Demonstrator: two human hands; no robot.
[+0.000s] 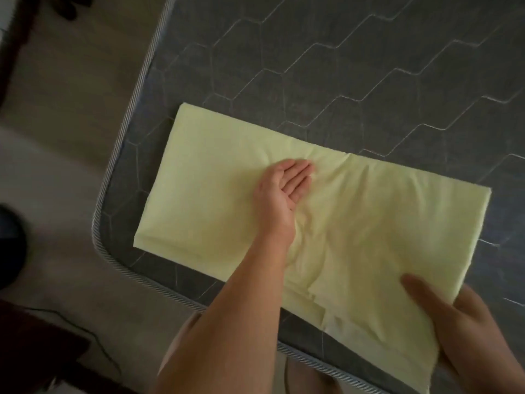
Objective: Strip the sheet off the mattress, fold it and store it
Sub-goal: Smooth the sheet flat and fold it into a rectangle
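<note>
Item: pale yellow sheet (227,177), already off the mattress (369,66) and folded to a long strip of several layers. Lay flat on the bare quilted top by the mattress's near-left corner. Long axis ran from far left to near right, crossing in front of both hands. Left hand (284,189) set edge-down across the strip's middle, fingers straight and together, gripping nothing; creases gathered along that line. Right hand (454,319) at the near-right end, thumb on top and fingers apparently beneath, pinching that end. Right hand nearer the free end; far-left end well apart from both. Next fold judged to bring the near-right end over the left hand's line toward the far-left end.
</note>
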